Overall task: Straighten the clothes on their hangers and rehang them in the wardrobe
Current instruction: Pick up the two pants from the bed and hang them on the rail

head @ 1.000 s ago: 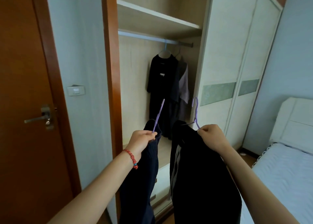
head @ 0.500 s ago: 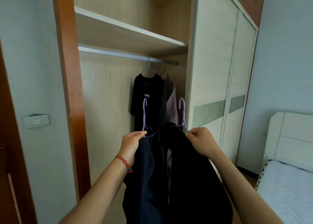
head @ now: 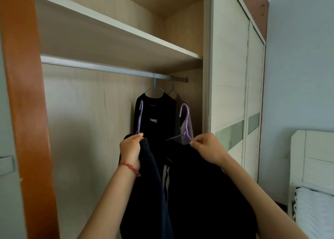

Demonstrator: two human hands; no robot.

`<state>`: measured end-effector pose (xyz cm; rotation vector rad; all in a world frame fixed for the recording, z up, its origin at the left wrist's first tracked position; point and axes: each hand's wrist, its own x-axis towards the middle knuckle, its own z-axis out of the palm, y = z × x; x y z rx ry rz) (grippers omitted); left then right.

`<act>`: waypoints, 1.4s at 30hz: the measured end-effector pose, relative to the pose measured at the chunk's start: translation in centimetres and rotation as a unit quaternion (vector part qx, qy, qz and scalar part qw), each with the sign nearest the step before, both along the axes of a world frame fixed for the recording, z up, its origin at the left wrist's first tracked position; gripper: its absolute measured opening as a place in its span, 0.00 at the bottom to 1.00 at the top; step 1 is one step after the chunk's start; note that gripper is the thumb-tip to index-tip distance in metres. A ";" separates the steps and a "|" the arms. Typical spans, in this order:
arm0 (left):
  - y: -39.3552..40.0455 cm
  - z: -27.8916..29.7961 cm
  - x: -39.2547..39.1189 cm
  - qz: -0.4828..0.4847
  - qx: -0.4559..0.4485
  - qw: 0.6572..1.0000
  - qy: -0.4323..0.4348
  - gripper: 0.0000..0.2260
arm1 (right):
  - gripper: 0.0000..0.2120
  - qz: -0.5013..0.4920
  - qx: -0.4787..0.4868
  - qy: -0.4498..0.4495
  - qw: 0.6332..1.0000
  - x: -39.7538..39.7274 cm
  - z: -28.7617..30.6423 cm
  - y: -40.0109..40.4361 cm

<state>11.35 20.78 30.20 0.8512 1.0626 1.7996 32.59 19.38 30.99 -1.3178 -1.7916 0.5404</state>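
Rail (head: 108,67) nearer now; left grip (head: 130,148), right grip (head: 209,147) clamp purple hangers below it; black shirt (head: 155,115) behind.

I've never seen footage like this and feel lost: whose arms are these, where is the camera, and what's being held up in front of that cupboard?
There is no machine here: a person wears a camera on their head, so you look down their own arms. The left hand grips a dark garment on a purple hanger; the right hand pinches a second purple hanger carrying another dark garment. Ahead is an open wardrobe with a rail, where a black shirt already hangs. A bed sits at the right.
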 end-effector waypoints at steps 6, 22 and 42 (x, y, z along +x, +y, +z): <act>7.2 1.2 -3.0 0.041 0.015 0.999 -0.009 0.09 | 0.11 0.046 0.001 0.013 0.999 -3.6 1.3 7.7; 14.2 4.4 -8.0 0.151 0.053 0.987 0.005 0.13 | 0.14 0.034 0.129 -0.004 0.991 -10.7 5.5 17.6; 18.6 15.6 -12.1 0.210 0.136 0.966 0.072 0.02 | 0.14 0.151 0.202 0.041 0.967 -16.4 15.6 29.2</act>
